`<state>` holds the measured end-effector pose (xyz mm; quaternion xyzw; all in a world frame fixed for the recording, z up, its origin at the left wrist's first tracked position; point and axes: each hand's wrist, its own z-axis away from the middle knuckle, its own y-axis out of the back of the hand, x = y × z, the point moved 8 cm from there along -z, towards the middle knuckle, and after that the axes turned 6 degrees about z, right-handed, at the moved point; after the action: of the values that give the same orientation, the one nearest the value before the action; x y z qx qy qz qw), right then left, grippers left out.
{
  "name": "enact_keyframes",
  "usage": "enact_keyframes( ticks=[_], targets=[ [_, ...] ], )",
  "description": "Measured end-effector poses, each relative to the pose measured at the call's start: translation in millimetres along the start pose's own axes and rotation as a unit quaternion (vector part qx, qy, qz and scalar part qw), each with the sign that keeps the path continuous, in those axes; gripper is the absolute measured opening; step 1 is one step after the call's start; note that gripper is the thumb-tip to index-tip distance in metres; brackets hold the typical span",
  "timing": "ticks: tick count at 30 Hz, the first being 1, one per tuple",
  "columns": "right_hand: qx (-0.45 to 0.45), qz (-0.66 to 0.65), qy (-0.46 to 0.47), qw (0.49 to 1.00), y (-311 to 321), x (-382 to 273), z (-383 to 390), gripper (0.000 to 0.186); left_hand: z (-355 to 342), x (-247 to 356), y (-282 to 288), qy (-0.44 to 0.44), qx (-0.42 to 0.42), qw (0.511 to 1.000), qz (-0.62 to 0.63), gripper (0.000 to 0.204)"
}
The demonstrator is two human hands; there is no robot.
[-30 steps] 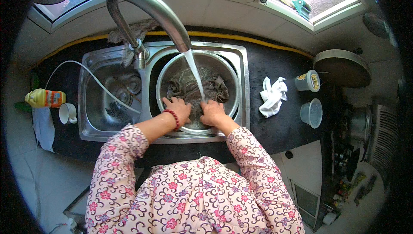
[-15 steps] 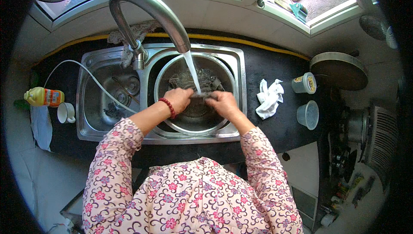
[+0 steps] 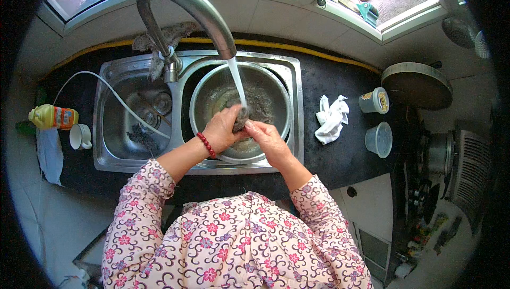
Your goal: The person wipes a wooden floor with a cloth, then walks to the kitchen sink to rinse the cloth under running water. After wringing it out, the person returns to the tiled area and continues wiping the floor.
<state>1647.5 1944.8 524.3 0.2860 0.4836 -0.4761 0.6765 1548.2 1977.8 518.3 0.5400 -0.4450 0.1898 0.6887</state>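
Observation:
Water [image 3: 237, 81] runs from the curved metal faucet [image 3: 204, 15] onto a grey-brown cloth [image 3: 241, 119] bunched between my hands. The cloth is held above a round metal basin [image 3: 202, 84] that sits in the right sink bowl, with murky water in it. My left hand [image 3: 220, 128], with a red bead bracelet at the wrist, is closed around the bunched cloth. At its right side, my right hand [image 3: 268, 141] pinches the cloth between thumb and fingers. Part of the cloth is hidden behind my fingers.
The left sink bowl [image 3: 114, 135] holds a thin white hose [image 3: 119, 100] and dark scraps. A yellow bottle [image 3: 50, 117] and white cup [image 3: 81, 136] stand to its left. Right of the sink lie a white cloth [image 3: 333, 119] and two plastic tubs [image 3: 378, 139].
The cloth, spread across the basin before, is now gathered into a small bunch under the stream. Both hands have come closer together, and the right hand has moved nearer to me.

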Motion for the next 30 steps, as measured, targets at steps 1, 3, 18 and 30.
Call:
enact_keyframes(
  ticks=[1,3,18,30],
  targets=[
    [0.027,0.019,-0.038,0.999,6,15,2,0.036,1,-14,-12,0.045,-0.028,0.998,-0.015,0.058],
    [0.11,-0.063,-0.159,0.979,17,54,9,0.044,6,-42,-23,0.098,-0.037,0.994,-0.037,0.049],
    [-0.103,-0.406,-0.107,0.902,-21,-5,16,0.068,40,160,27,-0.311,0.099,0.935,0.138,0.047],
    [0.023,-0.542,-0.167,0.823,45,79,-1,0.032,19,72,57,-0.166,0.132,0.903,0.373,0.032]
  ],
)
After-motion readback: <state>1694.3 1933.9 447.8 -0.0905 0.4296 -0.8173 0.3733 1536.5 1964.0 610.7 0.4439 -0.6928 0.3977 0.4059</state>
